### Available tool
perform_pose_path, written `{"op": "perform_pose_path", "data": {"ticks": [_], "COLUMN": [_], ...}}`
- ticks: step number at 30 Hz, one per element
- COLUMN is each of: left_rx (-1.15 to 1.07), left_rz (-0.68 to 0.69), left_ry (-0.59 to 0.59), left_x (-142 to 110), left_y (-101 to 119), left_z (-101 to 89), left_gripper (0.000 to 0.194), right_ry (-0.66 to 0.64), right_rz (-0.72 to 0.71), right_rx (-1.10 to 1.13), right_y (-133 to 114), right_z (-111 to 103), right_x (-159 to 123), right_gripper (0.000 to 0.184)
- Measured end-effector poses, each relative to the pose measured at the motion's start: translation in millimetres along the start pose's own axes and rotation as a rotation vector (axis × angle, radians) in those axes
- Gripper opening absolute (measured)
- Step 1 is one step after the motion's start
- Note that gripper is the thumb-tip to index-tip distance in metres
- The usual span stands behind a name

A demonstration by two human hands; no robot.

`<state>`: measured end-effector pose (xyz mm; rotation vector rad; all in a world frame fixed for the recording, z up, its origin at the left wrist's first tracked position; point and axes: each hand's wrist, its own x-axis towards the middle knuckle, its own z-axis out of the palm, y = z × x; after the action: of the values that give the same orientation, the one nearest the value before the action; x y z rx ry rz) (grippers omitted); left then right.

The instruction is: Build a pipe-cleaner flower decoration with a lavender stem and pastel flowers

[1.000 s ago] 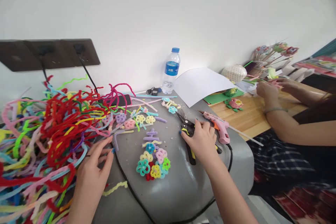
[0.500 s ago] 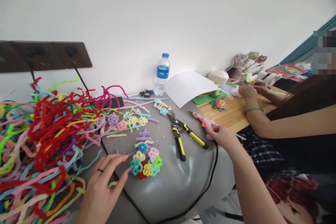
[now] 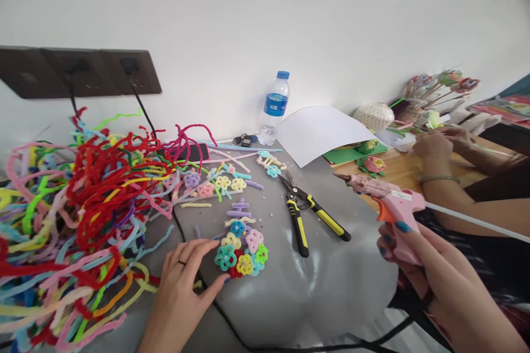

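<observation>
My right hand (image 3: 430, 265) is wrapped round the handle of a pink hot glue gun (image 3: 397, 201), raised with its nozzle pointing left. A white glue stick (image 3: 476, 218) juts from its back. My left hand (image 3: 186, 281) has thumb and fingers apart at the left edge of a ring of pipe-cleaner flowers (image 3: 244, 263); whether the fingertips touch it I cannot tell. Purple and cream pipe-cleaner pieces (image 3: 239, 213) lie just above the ring. Between my hands rest yellow-and-black pliers (image 3: 304, 207), their handles spread.
A tangled heap of colourful pipe cleaners (image 3: 103, 193) covers the left side. Loose flowers (image 3: 223, 182), a water bottle (image 3: 275, 107) and white paper (image 3: 325, 132) lie farther back. A black cord (image 3: 232, 326) runs along the front. At right, another person's hands (image 3: 439, 146) work over a wooden board.
My right hand has lifted the glue gun off the table and drawn it right and nearer. My left hand has come closer to the flower ring. The view has turned slightly left.
</observation>
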<state>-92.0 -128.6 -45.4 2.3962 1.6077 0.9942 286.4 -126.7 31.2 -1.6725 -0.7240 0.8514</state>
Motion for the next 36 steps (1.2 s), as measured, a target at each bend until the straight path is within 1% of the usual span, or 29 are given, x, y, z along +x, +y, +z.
{"op": "perform_pose_path", "data": {"ticks": [2,3,4,5,8,10,12,15,18,21,24,27,32,36], "left_rx": [-0.007,-0.010,-0.012,-0.014,-0.020,-0.026,-0.036,-0.054,-0.074,-0.091,-0.101,-0.108,-0.117,-0.125], "left_rz": [-0.010,-0.013,-0.014,-0.013,-0.018,-0.031,-0.042,-0.056,-0.063,-0.062,-0.070,-0.058,-0.063,-0.068], "left_ry": [-0.014,-0.018,-0.022,-0.026,-0.036,-0.046,-0.054,-0.056,-0.056,-0.067,-0.085,-0.084,-0.092,-0.091], "left_x": [-1.0,-1.5,-1.8,-2.2,-2.8,-2.9,-2.6,-1.7,0.0,1.8,2.4,2.5,5.1,6.1], "left_y": [0.5,0.8,1.0,1.2,2.2,2.8,3.1,2.9,3.0,4.0,4.8,5.2,6.5,7.5], "left_z": [-0.2,-0.6,-1.0,-1.4,-2.8,-3.7,-4.3,-4.6,-4.8,-5.6,-6.3,-6.7,-7.1,-7.3], "left_gripper": [0.029,0.029,0.029,0.029,0.029,0.028,0.026,0.024,0.023,0.022,0.020,0.019,0.016,0.015], "right_ry": [-0.144,-0.188,-0.250,-0.330,-0.553,-0.654,-0.694,-0.733,-0.859,-0.982,-1.013,-1.027,-1.027,-1.027], "right_rz": [0.032,0.020,0.025,0.045,0.150,0.210,0.250,0.277,0.208,0.130,0.099,0.075,0.052,0.025], "right_rx": [0.068,0.092,0.108,0.135,0.250,0.274,0.228,0.053,-0.148,-0.262,-0.340,-0.397,-0.454,-0.467], "right_y": [-3.7,-4.5,-4.5,-3.7,1.2,3.7,3.4,-1.8,-8.8,-14.1,-17.5,-19.4,-19.0,-18.4], "right_z": [17.5,27.6,37.9,48.0,72.9,83.4,89.2,91.7,91.6,92.9,97.3,103.1,109.8,109.7], "right_x": [-18.4,-26.5,-33.5,-39.2,-49.1,-51.5,-52.1,-48.3,-37.1,-23.5,-15.7,-14.6,-15.7,-14.9], "right_gripper": [0.056,0.048,0.047,0.050,0.046,0.046,0.048,0.056,0.059,0.060,0.060,0.058,0.060,0.059]}}
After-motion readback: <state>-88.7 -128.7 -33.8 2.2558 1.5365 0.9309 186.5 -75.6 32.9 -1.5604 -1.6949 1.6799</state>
